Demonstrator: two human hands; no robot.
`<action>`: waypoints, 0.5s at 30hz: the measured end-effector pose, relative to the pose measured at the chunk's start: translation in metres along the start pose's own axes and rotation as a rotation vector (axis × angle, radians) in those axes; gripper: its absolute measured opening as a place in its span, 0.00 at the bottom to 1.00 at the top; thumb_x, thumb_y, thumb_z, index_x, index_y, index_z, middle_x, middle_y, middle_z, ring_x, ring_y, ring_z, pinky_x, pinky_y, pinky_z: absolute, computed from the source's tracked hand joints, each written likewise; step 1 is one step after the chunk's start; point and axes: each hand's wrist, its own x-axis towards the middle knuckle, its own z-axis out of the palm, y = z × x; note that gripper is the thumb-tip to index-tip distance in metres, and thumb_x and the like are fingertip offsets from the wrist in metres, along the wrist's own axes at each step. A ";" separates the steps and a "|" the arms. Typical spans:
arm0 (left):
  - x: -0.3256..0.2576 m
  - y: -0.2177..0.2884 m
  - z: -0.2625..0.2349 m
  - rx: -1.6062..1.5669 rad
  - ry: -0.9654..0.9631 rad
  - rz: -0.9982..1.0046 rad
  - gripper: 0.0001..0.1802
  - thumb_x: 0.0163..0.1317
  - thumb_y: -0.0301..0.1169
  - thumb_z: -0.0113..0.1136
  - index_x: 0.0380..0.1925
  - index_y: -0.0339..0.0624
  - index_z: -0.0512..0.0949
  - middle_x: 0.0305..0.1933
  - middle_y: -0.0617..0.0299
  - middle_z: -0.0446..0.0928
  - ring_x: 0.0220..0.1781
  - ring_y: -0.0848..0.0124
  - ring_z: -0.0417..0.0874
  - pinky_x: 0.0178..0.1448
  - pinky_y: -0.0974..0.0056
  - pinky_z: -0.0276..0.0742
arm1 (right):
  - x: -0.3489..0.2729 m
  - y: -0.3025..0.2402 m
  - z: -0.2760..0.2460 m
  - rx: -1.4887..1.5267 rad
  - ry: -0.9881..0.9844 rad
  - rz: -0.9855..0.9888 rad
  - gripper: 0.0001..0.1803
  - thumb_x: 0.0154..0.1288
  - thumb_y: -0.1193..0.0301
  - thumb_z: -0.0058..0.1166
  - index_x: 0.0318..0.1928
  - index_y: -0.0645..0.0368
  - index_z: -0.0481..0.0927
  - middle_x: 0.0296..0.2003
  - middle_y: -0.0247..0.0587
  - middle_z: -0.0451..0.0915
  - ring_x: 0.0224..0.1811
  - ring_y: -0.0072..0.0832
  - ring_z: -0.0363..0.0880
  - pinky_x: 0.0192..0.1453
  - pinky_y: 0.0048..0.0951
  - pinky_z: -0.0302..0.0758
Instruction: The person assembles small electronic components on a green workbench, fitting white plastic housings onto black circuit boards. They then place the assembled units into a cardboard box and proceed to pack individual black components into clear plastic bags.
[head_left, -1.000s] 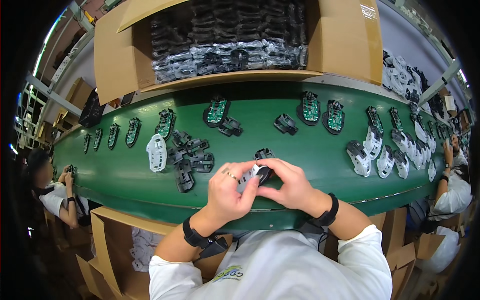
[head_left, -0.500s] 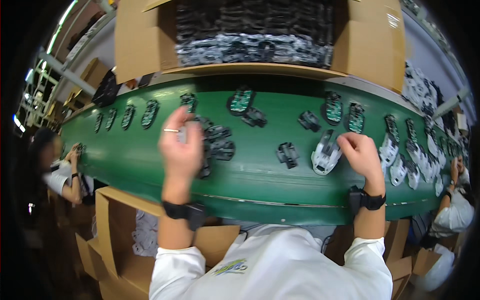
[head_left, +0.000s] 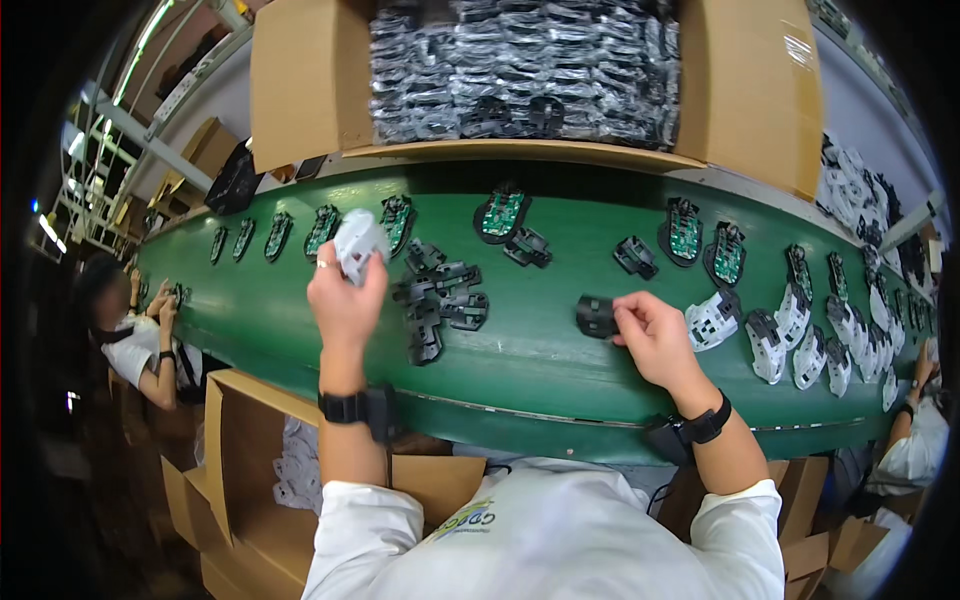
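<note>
My left hand [head_left: 345,308] is raised over the green bench, its fingers closed on a white curved plastic shell [head_left: 358,243]. Held between the thumb and fingers of my right hand [head_left: 658,342] is a black plastic piece [head_left: 596,316], low over the bench. Just right of that hand lies another white shell [head_left: 712,320]. A heap of black clip-like plastic parts [head_left: 425,310] sits between my hands, nearer the left. Beyond it stands a black oval base with a green circuit board [head_left: 503,212], a single black part [head_left: 634,257] lying farther right.
More board-bearing bases [head_left: 278,236] line the far side of the green bench [head_left: 520,370]. Several white shells with black parts [head_left: 768,345] cluster at the right. A big carton [head_left: 750,100] of wrapped parts stands behind; an open carton [head_left: 225,470] is below left. People work at both ends.
My right hand has moved left from the white shell and taken hold of the black piece. That shell now lies farther right. The white shell in my left hand now shows clearly.
</note>
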 end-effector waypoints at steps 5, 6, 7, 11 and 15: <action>-0.050 0.081 0.014 -0.289 -0.742 0.323 0.21 0.55 0.32 0.70 0.48 0.35 0.79 0.28 0.55 0.82 0.27 0.65 0.83 0.36 0.61 0.79 | -0.013 -0.024 -0.010 -0.820 0.150 -0.665 0.26 0.55 0.72 0.67 0.56 0.59 0.81 0.65 0.49 0.74 0.62 0.50 0.74 0.64 0.46 0.75; -0.054 0.092 0.023 -0.326 -0.841 0.187 0.24 0.54 0.35 0.71 0.49 0.34 0.79 0.28 0.55 0.82 0.27 0.66 0.83 0.36 0.61 0.79 | -0.011 -0.032 -0.013 -0.777 0.050 -0.758 0.28 0.55 0.72 0.67 0.59 0.58 0.80 0.66 0.49 0.73 0.61 0.50 0.74 0.65 0.46 0.75; -0.057 0.099 0.028 -0.360 -0.939 0.048 0.27 0.54 0.37 0.73 0.51 0.34 0.79 0.28 0.54 0.81 0.26 0.67 0.82 0.37 0.60 0.79 | -0.010 -0.035 -0.016 -0.731 -0.052 -0.848 0.31 0.55 0.73 0.67 0.62 0.57 0.79 0.67 0.49 0.72 0.61 0.51 0.74 0.65 0.46 0.75; -0.090 0.077 0.081 -0.742 -0.490 -0.177 0.20 0.71 0.37 0.62 0.54 0.32 0.78 0.30 0.62 0.83 0.30 0.75 0.81 0.37 0.66 0.78 | -0.011 -0.025 -0.020 -0.841 -0.332 -0.681 0.35 0.55 0.73 0.68 0.66 0.54 0.76 0.69 0.44 0.70 0.58 0.46 0.75 0.63 0.41 0.77; -0.094 0.072 0.091 -1.011 -0.544 -0.370 0.19 0.78 0.40 0.53 0.51 0.32 0.77 0.41 0.63 0.82 0.41 0.79 0.79 0.46 0.71 0.76 | -0.009 -0.024 -0.013 -0.809 -0.264 -0.583 0.34 0.54 0.71 0.70 0.63 0.56 0.77 0.68 0.43 0.71 0.55 0.43 0.76 0.62 0.39 0.78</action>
